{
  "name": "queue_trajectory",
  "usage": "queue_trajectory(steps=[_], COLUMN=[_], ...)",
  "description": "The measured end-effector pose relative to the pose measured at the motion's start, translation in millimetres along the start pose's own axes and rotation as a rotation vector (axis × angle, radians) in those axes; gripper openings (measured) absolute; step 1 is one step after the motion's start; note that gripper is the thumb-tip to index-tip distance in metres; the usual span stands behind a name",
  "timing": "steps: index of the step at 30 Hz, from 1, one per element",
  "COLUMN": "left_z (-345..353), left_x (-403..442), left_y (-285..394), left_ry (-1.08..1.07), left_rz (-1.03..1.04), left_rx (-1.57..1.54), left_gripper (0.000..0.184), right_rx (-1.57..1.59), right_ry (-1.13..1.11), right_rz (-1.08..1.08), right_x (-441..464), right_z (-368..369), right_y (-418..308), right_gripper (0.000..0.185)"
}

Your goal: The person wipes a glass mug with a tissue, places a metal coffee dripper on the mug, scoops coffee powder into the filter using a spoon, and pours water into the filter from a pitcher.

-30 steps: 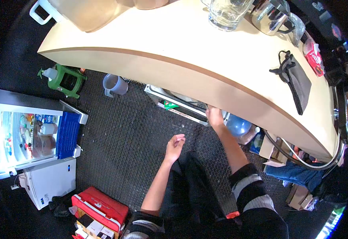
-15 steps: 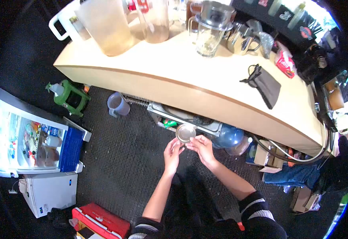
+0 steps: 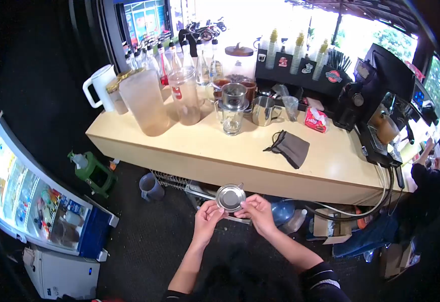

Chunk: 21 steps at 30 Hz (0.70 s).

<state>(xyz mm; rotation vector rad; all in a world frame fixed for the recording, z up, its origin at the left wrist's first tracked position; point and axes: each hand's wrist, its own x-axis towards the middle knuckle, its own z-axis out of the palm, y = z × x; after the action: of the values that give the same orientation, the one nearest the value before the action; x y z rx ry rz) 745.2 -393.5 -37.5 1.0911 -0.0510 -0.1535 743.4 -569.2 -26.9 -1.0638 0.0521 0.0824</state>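
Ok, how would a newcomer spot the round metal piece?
Find the long pale counter, then the left hand and right hand before its front edge. Both hold the round metal piece; unlike the metal jug on the counter, it is shallow and disc-like.

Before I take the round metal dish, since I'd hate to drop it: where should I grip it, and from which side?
Probably pinch the round metal dish by its far rim, coming from the counter side. The left hand and right hand hold its near edge, leaving the far rim free, and its shallow round shape suits a pinch.
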Motion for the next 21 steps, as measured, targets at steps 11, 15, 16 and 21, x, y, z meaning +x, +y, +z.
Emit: queue_trajectory(steps=[11, 15, 16, 21], left_z=[38, 50, 50, 51], left_x=[132, 181, 193, 226], left_y=[31, 40, 40, 44], left_ry=[-0.061, 0.048, 0.051, 0.160], left_rz=[0.142, 0.280, 0.284, 0.412], left_rx=[0.155, 0.291, 0.293, 0.549], left_gripper=[0.031, 0.038, 0.038, 0.059], right_rx=[-0.315, -0.498, -0.497, -0.563], right_ry=[0.253, 0.190, 0.185, 0.194], right_rz=[-0.292, -0.218, -0.220, -0.045], right_x=[133, 200, 211, 257], right_z=[-128, -173, -175, -190], right_y=[-175, -187, -191, -184], right_gripper=[0.014, 0.015, 0.015, 0.017])
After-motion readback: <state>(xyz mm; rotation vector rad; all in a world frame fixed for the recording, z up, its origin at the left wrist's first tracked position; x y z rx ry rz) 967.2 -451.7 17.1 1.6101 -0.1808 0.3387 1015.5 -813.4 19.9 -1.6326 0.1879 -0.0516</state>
